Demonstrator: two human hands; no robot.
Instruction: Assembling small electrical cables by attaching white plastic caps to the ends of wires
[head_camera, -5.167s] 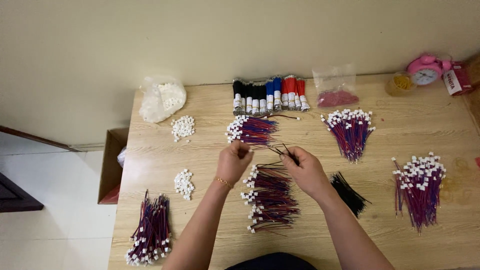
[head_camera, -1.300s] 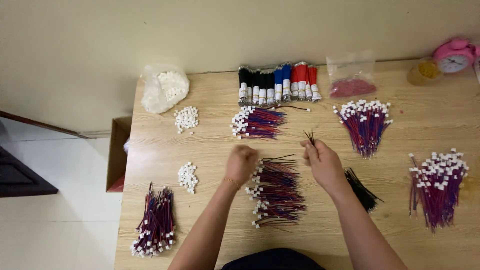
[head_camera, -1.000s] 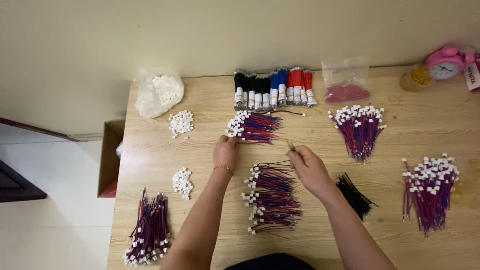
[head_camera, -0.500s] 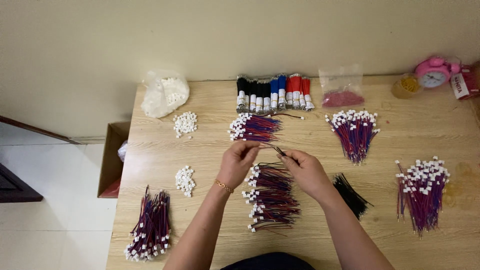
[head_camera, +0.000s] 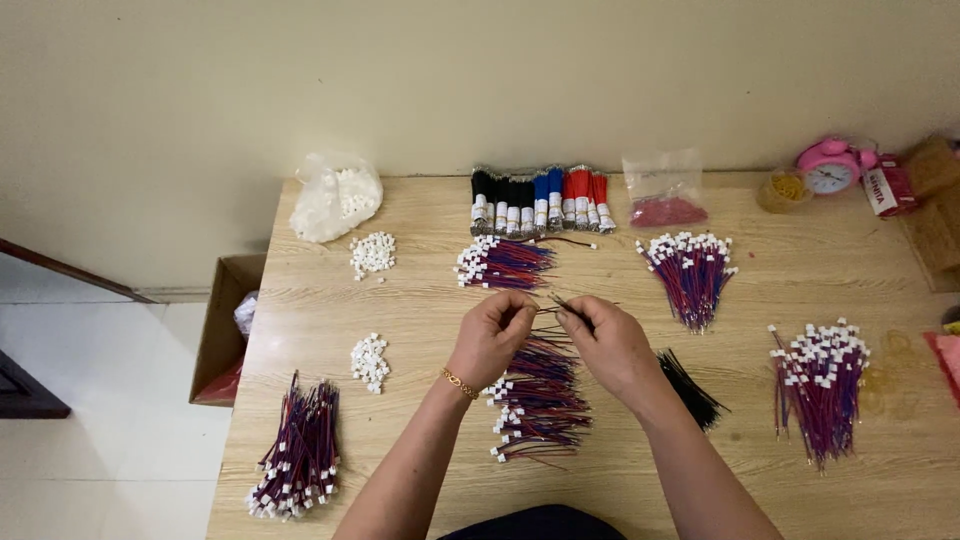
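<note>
Wires this thin look like they weigh nothing and flop wherever they want, so I'd guess the only sane place to grab one is right behind its white plastic connector, where there's something stiff to pinch. The little housings are probably slick and easy to drop too.

Head view, the only one:

The left hand (head_camera: 492, 335) and the right hand (head_camera: 612, 345) meet over the middle of the wooden table (head_camera: 420, 300), just above the central pile of red-and-blue wire leads (head_camera: 535, 400). Left fingers are curled in tight, thumb against forefinger, pinching something small. I can't make out whether it's a connector or just a wire end. Right fingers are also closed, clamped on a few thin dark wires (head_camera: 556, 303) that poke out up and left toward the other hand. A gold bracelet (head_camera: 459, 382) sits on the left wrist.

Around that:
- a second bundle of leads (head_camera: 505, 263) lies just beyond the hands, toward the back edge
- a bigger fan of leads (head_camera: 690, 272) sits right of it, and another (head_camera: 818, 380) near the right edge
- one more bunch (head_camera: 298, 452) lies at the front left corner
- a black wire bundle (head_camera: 690, 388) rests just beside the right forearm
- two small heaps of loose white connectors (head_camera: 372, 253) (head_camera: 369, 358) sit on the left half
- a clear bag of connectors (head_camera: 335, 195) is at the back left corner
- a row of black, blue and red wire bundles (head_camera: 540, 200) lines the back edge
- a pink alarm clock (head_camera: 826, 168) stands at the back right
</note>
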